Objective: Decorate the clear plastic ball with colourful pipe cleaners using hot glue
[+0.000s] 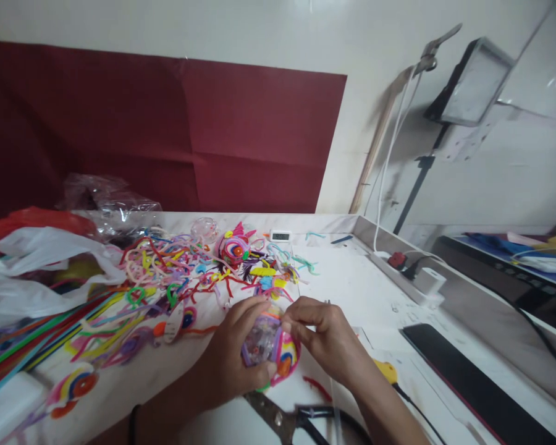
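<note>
My left hand is wrapped round a small clear ball covered with pink and multicoloured pipe-cleaner coils, low in the middle of the view. My right hand pinches the top edge of the same ball with thumb and forefinger. A heap of loose coloured pipe cleaners lies just beyond my hands on the white table. A finished spiral-coil figure sits behind the heap.
Scissors lie at the near edge under my wrists. A yellow-tipped tool with a cord and a black flat slab are to the right. Plastic bags and straight pipe-cleaner bundles fill the left. A small digital display stands at the back.
</note>
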{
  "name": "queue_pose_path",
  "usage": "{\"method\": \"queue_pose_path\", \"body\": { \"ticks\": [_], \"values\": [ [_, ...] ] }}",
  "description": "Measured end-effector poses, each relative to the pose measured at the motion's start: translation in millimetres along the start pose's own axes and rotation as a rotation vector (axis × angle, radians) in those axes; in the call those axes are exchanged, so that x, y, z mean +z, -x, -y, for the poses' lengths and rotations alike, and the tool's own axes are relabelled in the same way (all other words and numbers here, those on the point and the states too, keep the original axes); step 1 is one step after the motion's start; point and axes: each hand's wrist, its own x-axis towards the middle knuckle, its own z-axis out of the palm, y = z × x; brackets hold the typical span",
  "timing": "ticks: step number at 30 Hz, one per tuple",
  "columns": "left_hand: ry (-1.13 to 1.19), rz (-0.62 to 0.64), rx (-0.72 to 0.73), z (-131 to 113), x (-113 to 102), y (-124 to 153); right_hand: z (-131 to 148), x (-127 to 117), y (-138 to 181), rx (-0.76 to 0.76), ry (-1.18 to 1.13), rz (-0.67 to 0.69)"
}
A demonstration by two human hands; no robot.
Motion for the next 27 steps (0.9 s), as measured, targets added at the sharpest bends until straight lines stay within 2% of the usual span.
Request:
{"method": "queue_pose_path", "body": {
  "ticks": [12, 17, 27],
  "values": [
    [0.018, -0.027, 0.003, -1.1, -1.2, -1.4, -1.1, 0.6, -0.3, 0.023, -0.015, -0.022],
    [-0.001, 0.018, -0.012, -2.4, -2.8, -3.4, -3.3, -0.1, -1.2, 0.034, -0.023, -0.015],
    [-0.028, 0.023, -0.056, -1.4, -5.4, -9.7, -6.2, -1.5, -6.7, -0.005, 0.079, -0.010]
  ]
}}
